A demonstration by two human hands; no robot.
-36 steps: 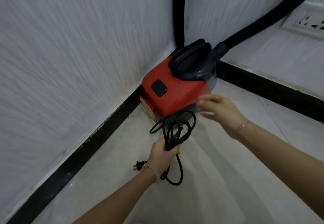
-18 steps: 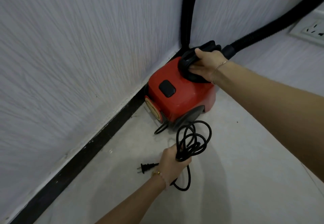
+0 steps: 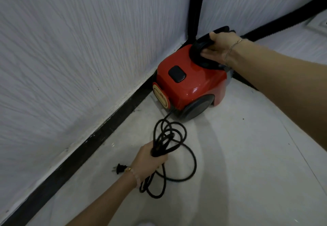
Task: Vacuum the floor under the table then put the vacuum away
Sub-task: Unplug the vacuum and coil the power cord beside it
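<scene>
Glossy red plastic vacuum (image 3: 192, 86)

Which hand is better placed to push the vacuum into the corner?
Right. The right hand grips the black handle of the vacuum; the left hand is busy holding the coiled cord.
</scene>
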